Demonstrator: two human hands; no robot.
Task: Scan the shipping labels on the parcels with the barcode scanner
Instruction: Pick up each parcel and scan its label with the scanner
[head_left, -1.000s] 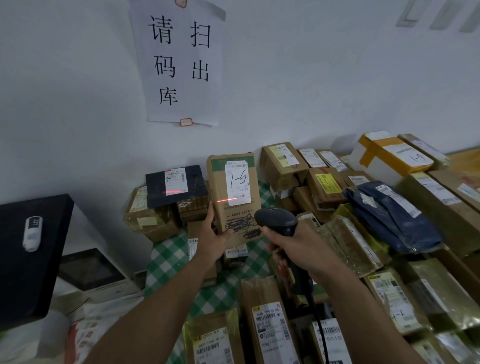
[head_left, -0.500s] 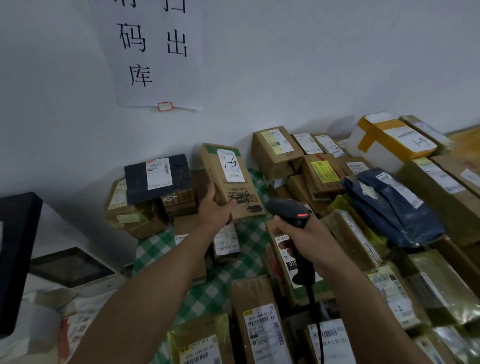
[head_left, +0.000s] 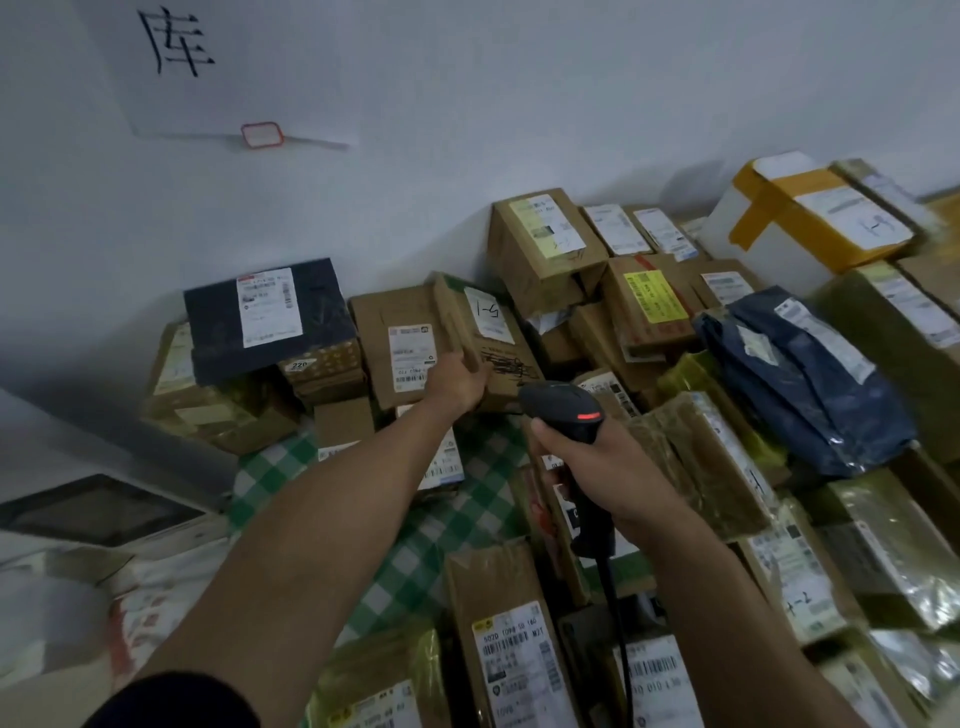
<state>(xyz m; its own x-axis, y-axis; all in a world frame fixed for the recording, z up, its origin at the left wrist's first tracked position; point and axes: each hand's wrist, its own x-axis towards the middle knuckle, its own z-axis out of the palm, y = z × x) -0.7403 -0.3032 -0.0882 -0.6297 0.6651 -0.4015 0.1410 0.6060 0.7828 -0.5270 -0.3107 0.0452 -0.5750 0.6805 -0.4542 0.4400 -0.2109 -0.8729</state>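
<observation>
One parcel (head_left: 491, 338) in left hand (head_left: 457, 382), scanner (head_left: 563, 408) right

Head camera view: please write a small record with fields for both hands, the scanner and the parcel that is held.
left hand: grips lower edge of brown box
brown box: tilted, white label with handwriting faces up
right hand: grips handle of barcode scanner
barcode scanner: red light on top lit, head toward brown box, no beam line seen on label
surface: green checked cloth
</observation>
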